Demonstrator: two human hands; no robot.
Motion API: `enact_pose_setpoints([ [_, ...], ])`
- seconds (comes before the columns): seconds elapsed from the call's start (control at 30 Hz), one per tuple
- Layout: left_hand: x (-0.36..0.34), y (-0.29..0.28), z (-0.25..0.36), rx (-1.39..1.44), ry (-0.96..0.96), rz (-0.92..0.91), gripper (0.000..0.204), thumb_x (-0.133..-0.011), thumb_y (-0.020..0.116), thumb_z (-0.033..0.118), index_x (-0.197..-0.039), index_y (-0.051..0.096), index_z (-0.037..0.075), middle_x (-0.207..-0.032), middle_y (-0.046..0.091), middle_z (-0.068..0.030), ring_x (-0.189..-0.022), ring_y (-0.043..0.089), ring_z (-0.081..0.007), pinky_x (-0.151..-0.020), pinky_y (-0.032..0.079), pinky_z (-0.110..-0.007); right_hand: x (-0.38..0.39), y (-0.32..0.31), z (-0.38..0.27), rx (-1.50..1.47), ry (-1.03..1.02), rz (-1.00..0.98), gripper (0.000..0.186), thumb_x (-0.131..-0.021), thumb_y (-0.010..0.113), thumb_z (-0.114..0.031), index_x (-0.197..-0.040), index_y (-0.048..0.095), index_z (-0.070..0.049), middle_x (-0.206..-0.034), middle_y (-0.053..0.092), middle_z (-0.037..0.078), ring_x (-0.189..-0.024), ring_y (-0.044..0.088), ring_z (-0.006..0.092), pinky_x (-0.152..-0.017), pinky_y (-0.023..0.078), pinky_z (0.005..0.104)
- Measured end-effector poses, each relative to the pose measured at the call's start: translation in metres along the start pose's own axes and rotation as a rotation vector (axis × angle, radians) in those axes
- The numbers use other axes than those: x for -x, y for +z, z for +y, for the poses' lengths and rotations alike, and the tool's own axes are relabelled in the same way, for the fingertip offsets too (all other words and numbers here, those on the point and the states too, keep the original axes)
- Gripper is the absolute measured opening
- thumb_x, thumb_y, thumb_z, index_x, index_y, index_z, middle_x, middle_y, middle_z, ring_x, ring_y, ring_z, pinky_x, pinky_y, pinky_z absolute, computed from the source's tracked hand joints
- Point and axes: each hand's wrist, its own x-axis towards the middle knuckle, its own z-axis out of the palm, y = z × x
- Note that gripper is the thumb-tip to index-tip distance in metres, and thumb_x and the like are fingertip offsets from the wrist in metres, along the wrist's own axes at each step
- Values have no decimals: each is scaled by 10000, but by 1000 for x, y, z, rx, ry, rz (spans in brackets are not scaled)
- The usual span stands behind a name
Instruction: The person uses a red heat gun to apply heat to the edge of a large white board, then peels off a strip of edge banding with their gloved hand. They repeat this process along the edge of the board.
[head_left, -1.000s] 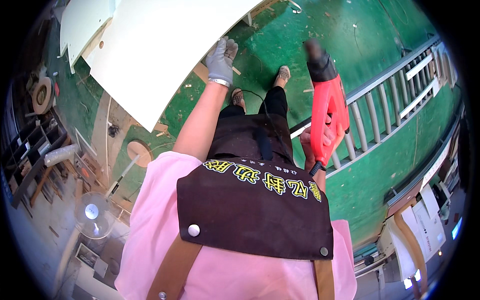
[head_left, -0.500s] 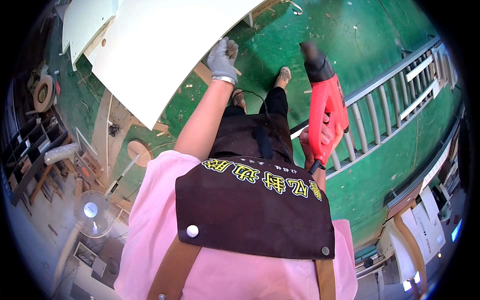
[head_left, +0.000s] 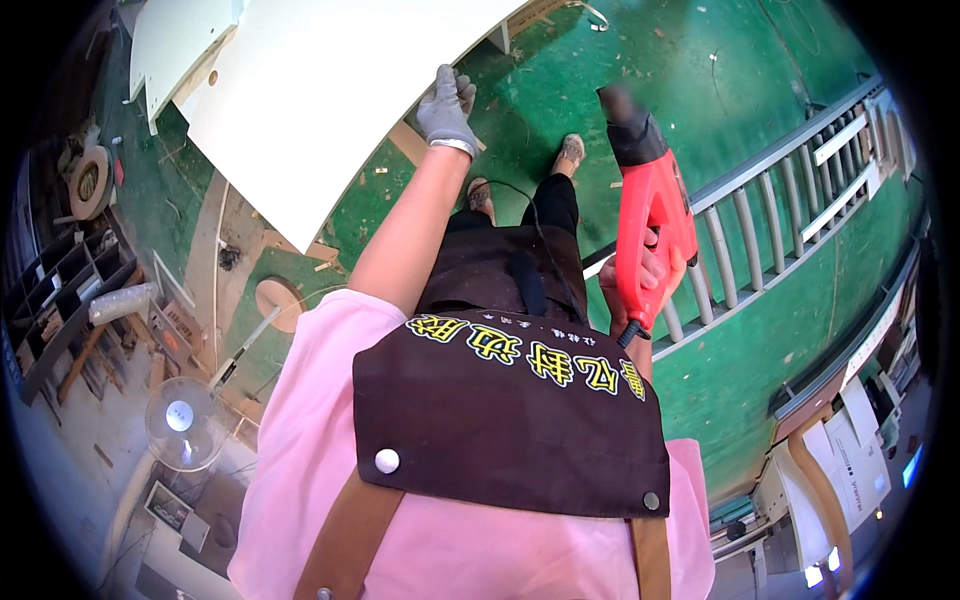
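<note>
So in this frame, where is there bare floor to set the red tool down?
Bare green floor lies between the red power tool in the right hand and the grey metal ladder. Left of the large white panel, touched by the gloved left hand, offcuts and shelving crowd it.

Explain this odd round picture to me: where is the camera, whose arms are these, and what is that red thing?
The camera sits on a person's head and looks straight down, so you see their pink shirt, brown apron and feet. The wide lens bends straight edges. No machine here, just two hands. The left hand, in a grey glove, rests on the edge of a big white board. The right hand grips a red power tool, nose pointing away. Below lie a green floor, scattered with wood scraps, and a grey ladder.
</note>
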Motion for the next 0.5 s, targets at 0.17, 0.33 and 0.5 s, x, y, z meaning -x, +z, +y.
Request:
enact_pose_setpoints([
  [0.17,-5,-5,-11,-8,133,-32,279,-844,681,283,-954,605,39,-801,642,-50,-633,603,-126,-592,509,-229,3,0,3,29,-32,10,288,-811,605,-284,-923,446,-71,-597,494,-8,-498,516,111,-490,476,224],
  [0.33,5,2,-1,138,-49,-10,169,-877,622,232,-927,613,71,-778,641,-29,-650,598,-165,-717,513,-327,8,-5,-1,-13,-37,-21,293,-809,612,-284,-925,432,-82,-612,477,-3,-502,491,115,-492,462,237],
  [0.5,-1,16,17,144,-241,94,74,-843,536,143,-850,590,93,-673,592,-11,-590,542,-171,-735,482,-376,8,-10,-1,26,-58,-26,298,-810,611,-280,-936,434,-76,-613,470,-9,-510,482,111,-494,452,229],
])
